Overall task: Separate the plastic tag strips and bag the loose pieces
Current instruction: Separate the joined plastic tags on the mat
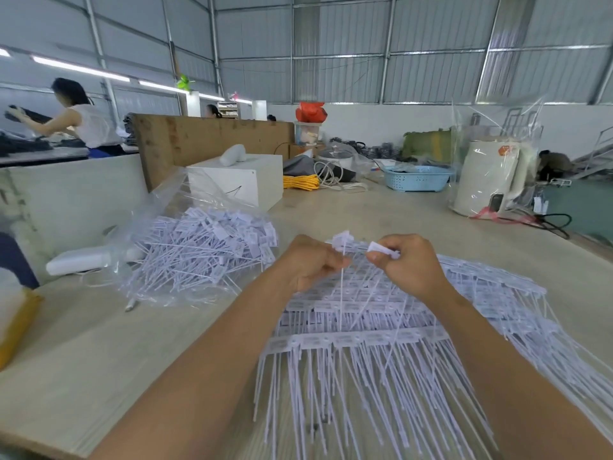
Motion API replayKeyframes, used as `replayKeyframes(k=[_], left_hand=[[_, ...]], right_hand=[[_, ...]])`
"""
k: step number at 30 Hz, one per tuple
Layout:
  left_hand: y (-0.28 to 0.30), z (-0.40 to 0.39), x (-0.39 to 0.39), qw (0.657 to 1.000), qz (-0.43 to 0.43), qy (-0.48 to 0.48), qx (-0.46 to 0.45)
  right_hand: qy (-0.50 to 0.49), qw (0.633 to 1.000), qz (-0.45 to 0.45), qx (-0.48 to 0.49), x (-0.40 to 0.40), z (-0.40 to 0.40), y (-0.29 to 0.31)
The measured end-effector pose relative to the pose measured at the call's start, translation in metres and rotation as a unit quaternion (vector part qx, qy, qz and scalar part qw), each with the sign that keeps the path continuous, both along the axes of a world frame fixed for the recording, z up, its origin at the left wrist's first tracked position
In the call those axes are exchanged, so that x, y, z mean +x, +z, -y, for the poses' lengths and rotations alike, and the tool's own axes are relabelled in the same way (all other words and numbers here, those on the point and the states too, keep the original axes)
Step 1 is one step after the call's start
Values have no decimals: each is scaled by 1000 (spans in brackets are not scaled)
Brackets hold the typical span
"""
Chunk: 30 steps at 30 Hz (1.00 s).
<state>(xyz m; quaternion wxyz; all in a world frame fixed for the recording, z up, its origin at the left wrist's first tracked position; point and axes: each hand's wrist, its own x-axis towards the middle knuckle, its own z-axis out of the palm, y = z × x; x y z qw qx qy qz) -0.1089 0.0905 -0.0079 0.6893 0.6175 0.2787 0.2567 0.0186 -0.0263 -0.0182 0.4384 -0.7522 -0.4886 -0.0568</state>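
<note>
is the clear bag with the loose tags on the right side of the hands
No, the clear bag holding the loose tags lies left of both hands, beyond the left hand.

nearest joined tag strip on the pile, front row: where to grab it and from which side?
Take the nearest strip by its flat band of joined heads, probably at the left end, coming from the left over bare table. That band is the widest, stiffest part and lies on top; the thin tails hanging toward the viewer would likely bend or tangle in a grip.

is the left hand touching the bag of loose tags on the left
Apart. The head view shows the left hand pinching a single tag above the joined strips, with bare table between it and the bag.
</note>
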Motion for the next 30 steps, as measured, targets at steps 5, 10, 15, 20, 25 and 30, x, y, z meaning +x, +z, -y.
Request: replayKeyframes(k=[5, 10, 15, 20, 25, 30], left_hand=[[11, -31, -22, 982, 95, 161, 2], [15, -88, -67, 910, 170, 377, 20], [4, -146, -110, 826, -174, 490, 217], [6, -160, -111, 803, -255, 453, 292], [1, -159, -109, 793, -298, 434, 305], [-9, -154, -107, 766, -348, 424, 336]], right_hand=[[11, 999, 21, -29, 1, -3, -6], [7, 998, 29, -60, 2, -3, -8], [6, 997, 14, -69, 1, -4, -8], [0, 997, 28, -72, 0, -5, -7], [3, 996, 59, -69, 0, -5, -9], [29, 999, 40, -23, -14, -6, -2]])
